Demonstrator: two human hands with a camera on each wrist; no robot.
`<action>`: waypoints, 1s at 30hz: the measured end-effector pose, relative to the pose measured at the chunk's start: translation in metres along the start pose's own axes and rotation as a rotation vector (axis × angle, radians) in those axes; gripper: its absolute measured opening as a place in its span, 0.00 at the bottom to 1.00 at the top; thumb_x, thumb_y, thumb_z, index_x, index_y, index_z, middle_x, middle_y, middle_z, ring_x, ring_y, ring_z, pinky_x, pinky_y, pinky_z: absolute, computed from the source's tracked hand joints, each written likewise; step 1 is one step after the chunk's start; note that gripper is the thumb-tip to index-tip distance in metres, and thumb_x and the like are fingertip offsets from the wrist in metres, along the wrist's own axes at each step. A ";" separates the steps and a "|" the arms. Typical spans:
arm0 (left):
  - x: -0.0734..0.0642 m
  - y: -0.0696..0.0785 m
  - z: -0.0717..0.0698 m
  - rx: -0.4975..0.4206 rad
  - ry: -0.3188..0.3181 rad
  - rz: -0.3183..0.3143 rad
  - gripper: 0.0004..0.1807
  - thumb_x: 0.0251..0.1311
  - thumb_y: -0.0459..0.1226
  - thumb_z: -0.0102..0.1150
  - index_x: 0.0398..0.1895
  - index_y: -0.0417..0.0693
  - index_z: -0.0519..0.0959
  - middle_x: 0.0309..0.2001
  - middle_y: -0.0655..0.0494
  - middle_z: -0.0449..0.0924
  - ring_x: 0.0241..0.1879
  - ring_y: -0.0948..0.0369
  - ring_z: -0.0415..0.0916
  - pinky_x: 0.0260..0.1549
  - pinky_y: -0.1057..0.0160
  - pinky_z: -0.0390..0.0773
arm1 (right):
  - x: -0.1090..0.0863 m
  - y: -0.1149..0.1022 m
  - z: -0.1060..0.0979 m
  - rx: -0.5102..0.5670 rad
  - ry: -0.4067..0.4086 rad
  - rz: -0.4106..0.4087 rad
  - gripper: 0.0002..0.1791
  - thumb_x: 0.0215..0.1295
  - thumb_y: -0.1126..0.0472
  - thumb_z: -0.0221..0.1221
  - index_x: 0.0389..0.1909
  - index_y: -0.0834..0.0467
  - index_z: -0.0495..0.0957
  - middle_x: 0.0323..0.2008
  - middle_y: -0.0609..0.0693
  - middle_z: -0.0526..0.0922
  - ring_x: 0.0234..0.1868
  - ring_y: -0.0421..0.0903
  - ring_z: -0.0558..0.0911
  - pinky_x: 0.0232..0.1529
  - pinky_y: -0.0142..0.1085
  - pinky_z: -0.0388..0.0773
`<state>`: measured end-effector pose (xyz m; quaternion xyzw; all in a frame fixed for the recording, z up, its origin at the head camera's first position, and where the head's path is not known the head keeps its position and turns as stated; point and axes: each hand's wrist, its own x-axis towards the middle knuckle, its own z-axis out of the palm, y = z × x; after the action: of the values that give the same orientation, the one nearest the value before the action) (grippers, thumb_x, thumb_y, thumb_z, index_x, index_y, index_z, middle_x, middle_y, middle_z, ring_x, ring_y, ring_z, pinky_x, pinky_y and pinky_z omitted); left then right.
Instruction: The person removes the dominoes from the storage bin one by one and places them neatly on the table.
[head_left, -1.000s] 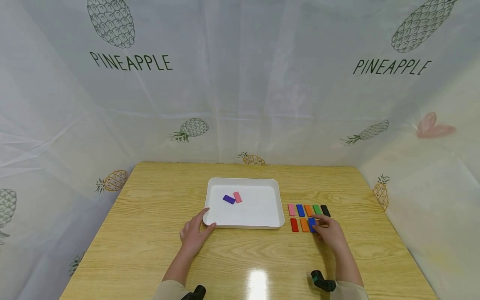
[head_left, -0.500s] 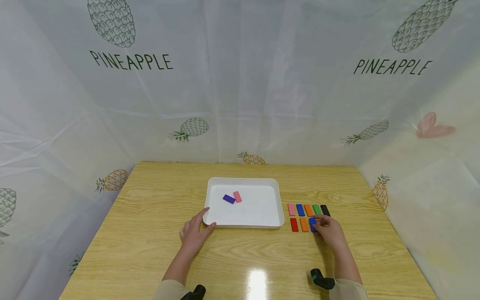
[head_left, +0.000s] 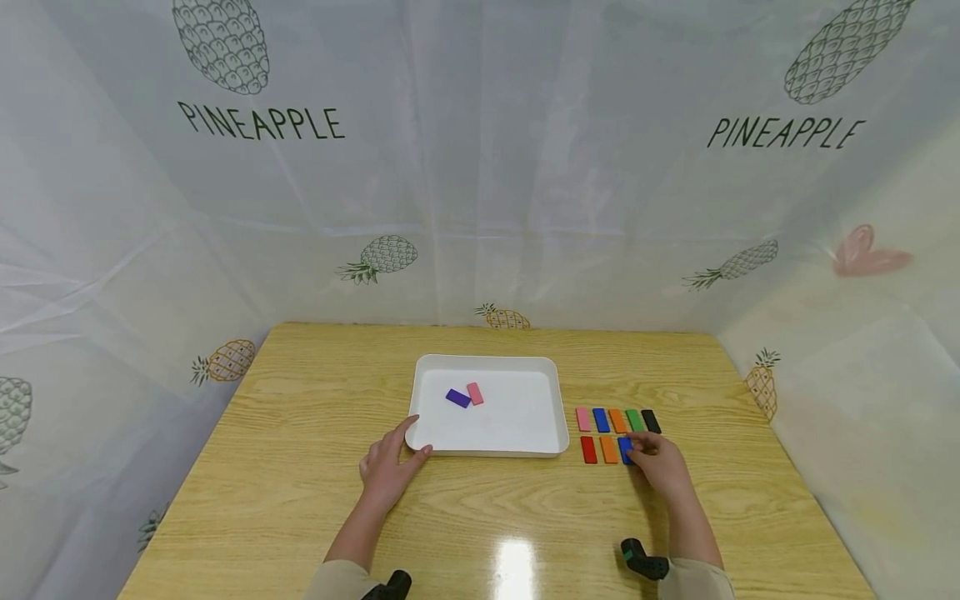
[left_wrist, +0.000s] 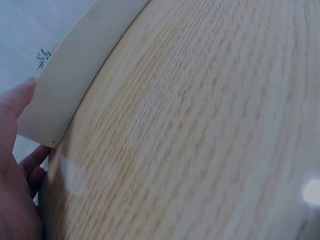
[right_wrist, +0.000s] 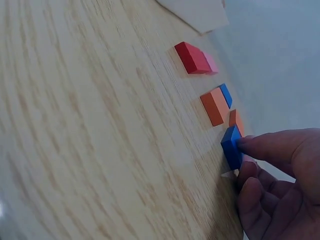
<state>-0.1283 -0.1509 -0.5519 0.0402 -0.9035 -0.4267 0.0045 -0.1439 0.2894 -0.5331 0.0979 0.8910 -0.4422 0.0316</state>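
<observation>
My left hand (head_left: 388, 471) grips the near left corner of a white rectangular tray (head_left: 517, 433), thumb on the front side and a finger along the left side. In the left wrist view the thumb lies against the tray's pale outer wall (left_wrist: 75, 75). Inside the tray are a purple block (head_left: 458, 398) and a pink block (head_left: 475, 393). To the tray's right, my right hand (head_left: 662, 467) pinches a flat, domino-like blue block (head_left: 625, 451) at the end of the near row. The right wrist view has the thumb on this blue block (right_wrist: 231, 148), other fingers behind it.
Beside it in the near row lie a red block (head_left: 588, 450) and an orange block (head_left: 609, 450). The far row has pink (head_left: 583, 419), blue, orange, green and black blocks. A pineapple-print curtain surrounds the wooden table (head_left: 450, 525).
The blue block at the near row's end has shifted very slightly right, straightening in line, with my right fingers drawing back a little. The left hand and tray stay put.
</observation>
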 end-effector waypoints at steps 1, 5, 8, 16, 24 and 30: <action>0.000 0.000 0.000 0.001 0.000 -0.001 0.34 0.61 0.56 0.60 0.71 0.64 0.65 0.69 0.46 0.64 0.65 0.42 0.55 0.56 0.38 0.45 | 0.000 0.000 0.000 0.002 0.003 0.002 0.17 0.66 0.70 0.57 0.54 0.70 0.76 0.38 0.57 0.75 0.34 0.49 0.72 0.26 0.34 0.69; 0.000 0.000 0.000 0.000 0.001 0.000 0.35 0.61 0.57 0.60 0.71 0.64 0.65 0.69 0.46 0.64 0.65 0.42 0.55 0.57 0.38 0.44 | -0.001 0.000 -0.001 0.012 0.009 0.007 0.16 0.66 0.69 0.58 0.54 0.70 0.76 0.37 0.56 0.75 0.33 0.48 0.71 0.25 0.33 0.69; 0.000 -0.001 0.001 -0.002 0.000 0.003 0.35 0.61 0.57 0.60 0.71 0.64 0.64 0.69 0.46 0.65 0.65 0.42 0.55 0.57 0.38 0.44 | 0.000 0.000 -0.003 0.016 0.006 0.007 0.16 0.67 0.68 0.58 0.53 0.70 0.76 0.39 0.57 0.76 0.37 0.50 0.72 0.28 0.33 0.69; 0.000 0.001 0.001 -0.005 0.003 0.000 0.35 0.61 0.57 0.60 0.71 0.64 0.65 0.69 0.46 0.64 0.65 0.41 0.55 0.57 0.37 0.44 | 0.001 0.001 -0.003 0.008 0.004 0.007 0.16 0.67 0.68 0.58 0.53 0.70 0.76 0.40 0.57 0.77 0.40 0.52 0.72 0.31 0.33 0.69; 0.000 0.001 0.001 -0.007 0.003 0.000 0.35 0.61 0.56 0.60 0.71 0.64 0.65 0.69 0.45 0.64 0.65 0.41 0.54 0.57 0.37 0.44 | -0.001 -0.001 -0.003 0.051 0.004 0.018 0.17 0.68 0.67 0.58 0.55 0.70 0.75 0.40 0.57 0.76 0.37 0.48 0.73 0.29 0.33 0.69; 0.000 -0.001 0.001 0.003 0.003 0.000 0.35 0.62 0.57 0.60 0.71 0.64 0.65 0.69 0.46 0.64 0.65 0.41 0.55 0.57 0.37 0.45 | -0.008 -0.024 0.002 0.085 0.019 -0.003 0.21 0.67 0.65 0.60 0.59 0.68 0.73 0.43 0.58 0.76 0.38 0.47 0.78 0.29 0.34 0.74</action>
<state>-0.1280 -0.1504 -0.5529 0.0406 -0.9041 -0.4254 0.0056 -0.1414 0.2726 -0.5150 0.1022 0.8717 -0.4789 0.0181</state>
